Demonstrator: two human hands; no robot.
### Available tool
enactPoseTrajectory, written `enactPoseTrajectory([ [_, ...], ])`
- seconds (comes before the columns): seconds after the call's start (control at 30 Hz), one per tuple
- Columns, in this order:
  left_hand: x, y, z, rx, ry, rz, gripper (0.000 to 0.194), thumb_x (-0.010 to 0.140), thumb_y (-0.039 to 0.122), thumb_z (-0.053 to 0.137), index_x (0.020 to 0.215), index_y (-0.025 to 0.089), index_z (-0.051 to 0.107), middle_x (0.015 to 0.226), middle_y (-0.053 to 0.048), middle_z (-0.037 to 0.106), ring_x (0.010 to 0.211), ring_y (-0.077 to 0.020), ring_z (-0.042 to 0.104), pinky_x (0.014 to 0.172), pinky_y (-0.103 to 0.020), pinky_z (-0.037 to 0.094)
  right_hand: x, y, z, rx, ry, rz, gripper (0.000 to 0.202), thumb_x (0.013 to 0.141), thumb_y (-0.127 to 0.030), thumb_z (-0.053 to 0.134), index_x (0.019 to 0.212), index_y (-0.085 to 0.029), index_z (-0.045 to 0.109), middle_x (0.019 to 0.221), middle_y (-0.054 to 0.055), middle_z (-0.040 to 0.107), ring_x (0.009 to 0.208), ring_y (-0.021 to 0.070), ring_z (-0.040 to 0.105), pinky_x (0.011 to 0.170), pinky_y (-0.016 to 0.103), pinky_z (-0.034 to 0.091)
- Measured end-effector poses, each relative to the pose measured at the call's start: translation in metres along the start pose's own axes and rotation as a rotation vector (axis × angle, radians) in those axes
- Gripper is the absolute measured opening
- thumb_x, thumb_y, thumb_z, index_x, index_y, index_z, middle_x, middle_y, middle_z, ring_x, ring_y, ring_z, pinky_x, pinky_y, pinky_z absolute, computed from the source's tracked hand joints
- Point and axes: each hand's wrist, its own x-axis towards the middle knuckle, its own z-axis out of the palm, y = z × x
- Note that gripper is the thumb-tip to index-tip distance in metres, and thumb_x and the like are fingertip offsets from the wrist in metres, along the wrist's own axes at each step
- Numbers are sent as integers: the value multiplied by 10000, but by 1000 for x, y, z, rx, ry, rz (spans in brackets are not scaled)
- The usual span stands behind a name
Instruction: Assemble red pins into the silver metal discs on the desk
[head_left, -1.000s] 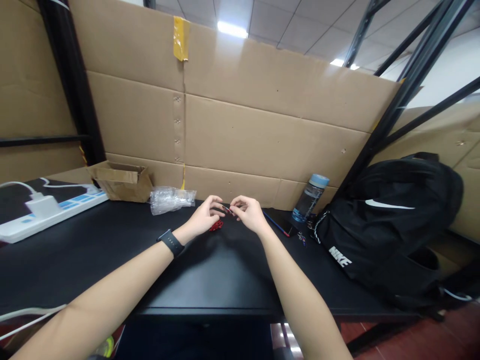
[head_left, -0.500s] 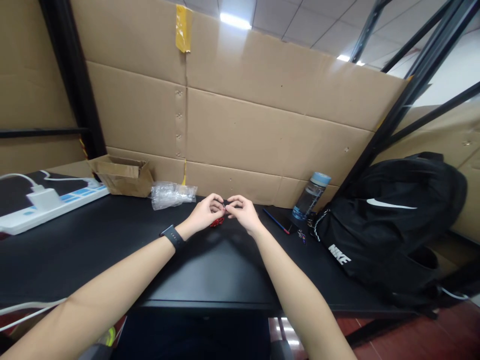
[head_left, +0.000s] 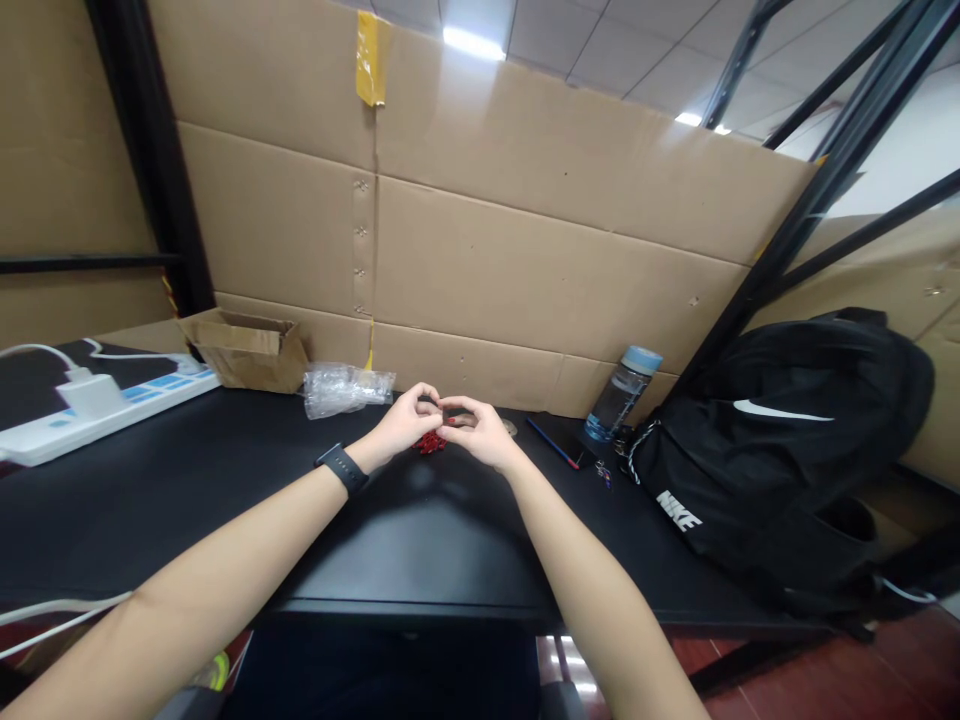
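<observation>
Above the back middle of the black table, my left hand (head_left: 405, 425) has its thumb and fingers drawn together at the tips. My right hand (head_left: 481, 432) meets it from the right, its fingertips against those of the left hand. What the fingertips hold is too small to make out. A heap of small red pieces (head_left: 430, 442) lies just below the left fingers. Behind the right hand, a small round pale item (head_left: 510, 428) is partly hidden.
On the black table (head_left: 405, 560) stand a cardboard box (head_left: 251, 352), clear plastic packaging (head_left: 346, 390) and a white power strip (head_left: 45, 436) at the left. Rightward are a phone (head_left: 564, 440), a pen (head_left: 551, 442), keys (head_left: 604, 474), a water bottle (head_left: 621, 395) and a black backpack (head_left: 780, 450).
Both hands have shifted slightly left and their fingertips have come together. More of the red heap and the round pale item shows.
</observation>
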Motion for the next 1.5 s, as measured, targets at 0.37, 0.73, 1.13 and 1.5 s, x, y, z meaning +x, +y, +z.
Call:
enactPoseTrajectory([
  [0.37,11,-24,-60,597,-209,77,133,689,254,664,773,200,752,737,-17,746,659,-169,673,652,-253,500,0,44,-73,-811,320,64,300,834,-278,633,1119,-197,674,1086,94,713,1012,230,650,976,362,472],
  [0.73,11,-31,-63,816,-299,196,160,761,271,624,819,224,766,822,-34,747,771,-191,690,777,-261,493,-4,79,-95,-710,212,275,256,777,-321,729,985,-173,737,998,92,762,940,209,700,886,312,502],
  [1.13,10,-51,-62,845,-229,177,493,927,539,525,1257,204,674,1340,-116,660,1256,-275,600,1095,-392,434,-16,91,-105,-579,248,278,403,675,-262,805,1063,-177,739,1010,88,780,925,232,733,881,370,560],
  [1.5,15,-59,-58,997,-314,81,549,986,580,359,1285,235,666,1423,-103,595,1323,-280,545,1143,-418,375,-17,110,-104,-568,334,212,351,634,-304,820,955,-169,783,957,86,776,857,223,720,835,333,543],
])
